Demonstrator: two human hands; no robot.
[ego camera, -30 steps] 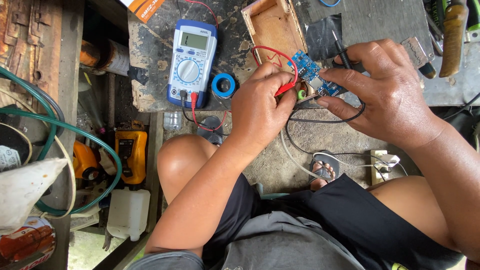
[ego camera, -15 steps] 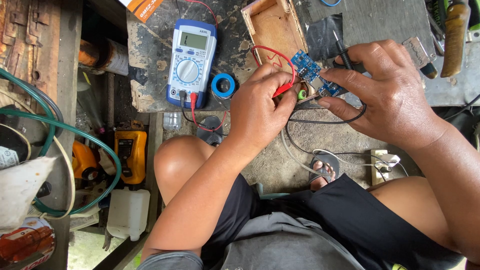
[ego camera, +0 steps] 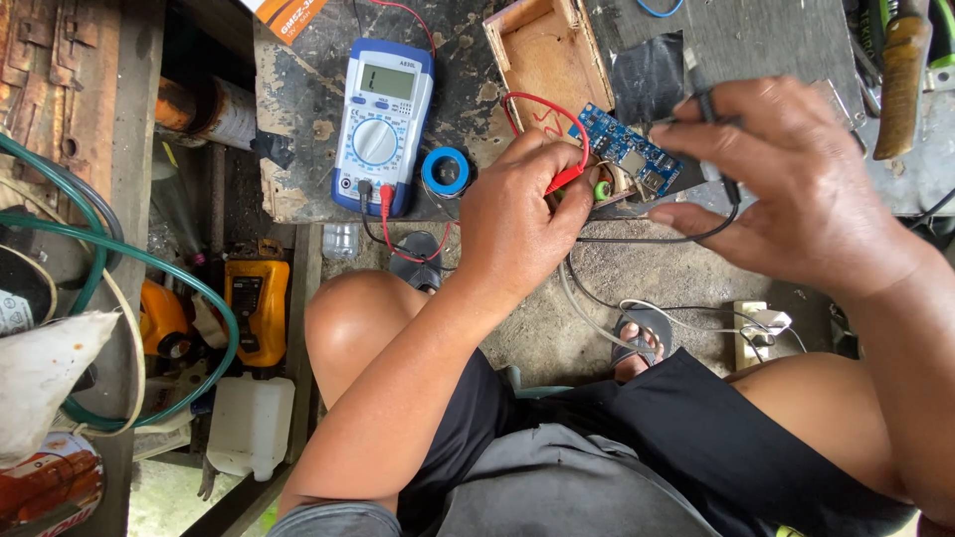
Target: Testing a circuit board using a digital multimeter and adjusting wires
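Item: blue circuit board point(ego camera: 625, 151), at counter point(ego camera: 308, 109) edge beside wooden box point(ego camera: 542, 55). Left hand point(ego camera: 522, 214), grip pinching red probe point(ego camera: 564, 180) onto board. Right hand point(ego camera: 796, 189), grip pinching black probe point(ego camera: 708, 109). Blue multimeter point(ego camera: 383, 124) alongside. Handling advice: steady both tips on separate pads, avoid bridging

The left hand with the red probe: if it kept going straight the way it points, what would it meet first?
Most likely the blue circuit board: the left hand aims its red probe right at it, though depth is hard to judge.
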